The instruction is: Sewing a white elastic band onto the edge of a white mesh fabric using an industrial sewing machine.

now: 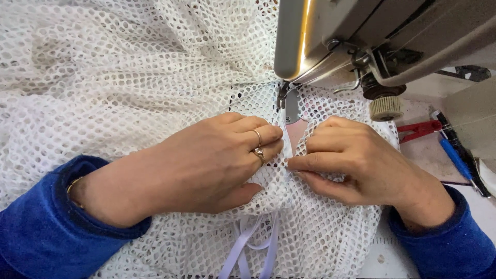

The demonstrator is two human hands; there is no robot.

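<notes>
White mesh fabric [129, 77] covers nearly the whole sewing table [392, 258] in front of you, piled in soft folds to the left and behind and running under the head of the sewing machine [361, 36]. It looks light and limp, with large open holes, so expect it to stretch, sag and shift under the slightest pull rather than hold a line by itself.

Your left hand [206, 165] lies flat on the mesh just left of the needle, fingers together and curled at the tips, pressing the fabric down; two rings show on one finger. Your right hand [356, 165] sits just right of it, fingers closed and thumb against forefinger, pinching a folded edge of the mesh. The two hands almost touch, with the presser foot [283, 98] just beyond them and a narrow strip of bare pinkish surface visible in the gap.

A white ribbon [248, 248] comes out from under the mesh below your hands and trails toward you; it looks smooth and likely slippery, so it may slide inside the fold.

In my judgement the best hold is where you have it: close to the foot, both sides, flat pressure on the left and a pinch on the fold at the right. The holes could snag on a ring or fingertip.

Red clippers [418, 129] and a blue pen [454, 157] lie well to the right.
</notes>
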